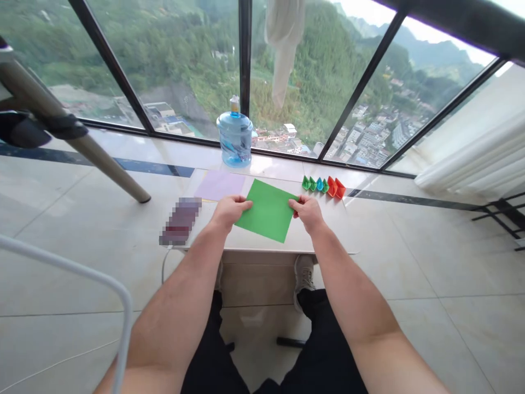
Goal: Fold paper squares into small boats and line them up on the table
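A green square sheet of paper (pixel 268 210) lies turned like a diamond on a small pale table (pixel 332 232). My left hand (pixel 229 212) pinches its left corner, fingers closed on the paper. My right hand (pixel 307 212) grips the right corner the same way. A pale purple sheet (pixel 219 185) lies flat behind my left hand. A row of several small folded paper boats (pixel 324 186), green, blue and red, stands at the table's far right.
A blurred dark object (pixel 180 221) rests on the table's left edge. A blue water jug (pixel 234 137) stands on the window ledge behind. A slanted pole (pixel 74 131) crosses at left, a white tube (pixel 82 273) at lower left, curtains (pixel 471 148) at right.
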The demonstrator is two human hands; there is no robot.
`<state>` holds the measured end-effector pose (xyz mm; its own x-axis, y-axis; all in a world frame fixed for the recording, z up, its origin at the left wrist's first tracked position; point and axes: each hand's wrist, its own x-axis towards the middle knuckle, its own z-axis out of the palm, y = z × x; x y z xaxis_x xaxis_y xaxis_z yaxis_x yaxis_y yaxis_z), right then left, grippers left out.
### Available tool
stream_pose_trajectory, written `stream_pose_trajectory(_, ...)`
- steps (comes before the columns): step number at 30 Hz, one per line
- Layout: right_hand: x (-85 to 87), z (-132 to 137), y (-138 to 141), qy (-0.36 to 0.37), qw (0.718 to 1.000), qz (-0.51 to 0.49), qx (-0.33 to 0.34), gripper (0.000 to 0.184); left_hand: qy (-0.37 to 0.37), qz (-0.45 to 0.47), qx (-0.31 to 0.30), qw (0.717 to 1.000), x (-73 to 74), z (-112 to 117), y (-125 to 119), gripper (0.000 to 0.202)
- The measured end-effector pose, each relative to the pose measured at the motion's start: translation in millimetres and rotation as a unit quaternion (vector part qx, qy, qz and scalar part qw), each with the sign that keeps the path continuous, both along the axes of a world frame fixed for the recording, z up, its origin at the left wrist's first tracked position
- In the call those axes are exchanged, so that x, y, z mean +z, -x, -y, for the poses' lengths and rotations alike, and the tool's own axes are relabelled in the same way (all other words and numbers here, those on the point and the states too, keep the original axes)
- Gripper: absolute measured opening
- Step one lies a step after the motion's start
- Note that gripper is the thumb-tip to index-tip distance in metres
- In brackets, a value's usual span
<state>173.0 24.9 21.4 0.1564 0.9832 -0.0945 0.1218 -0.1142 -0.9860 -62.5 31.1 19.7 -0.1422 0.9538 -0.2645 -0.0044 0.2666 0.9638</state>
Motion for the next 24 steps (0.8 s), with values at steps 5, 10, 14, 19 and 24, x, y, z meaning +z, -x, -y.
stream_pose_trajectory(5,-2.5,29,-18,0.015,0.999,-0.028,0.033,0.023,-0.009,0.061,-0.003,0.998,-4.2,15,-25,0.037)
stream_pose_trajectory(10,-1.0,34,-27,0.031,0.999,-0.016,0.042,0.014,-0.001,0.056,-0.013,0.998,0.3,23,-32,0.041)
stream_pose_trajectory(14,0.1,36,-35,0.033,0.997,-0.018,0.063,0.017,0.015,0.053,-0.072,0.996,4.3,26,-36,0.04)
stream_pose_trajectory(19,-6.6,34,-40,0.05,0.995,-0.033,0.073,0.018,0.028,0.106,-0.067,0.992,-5.5,22,-40,0.039)
stream_pose_trajectory(24,-10.4,34,-49,0.032,0.995,-0.09,0.013,0.021,0.044,0.141,-0.057,0.987,-13.0,8,-40,0.028)
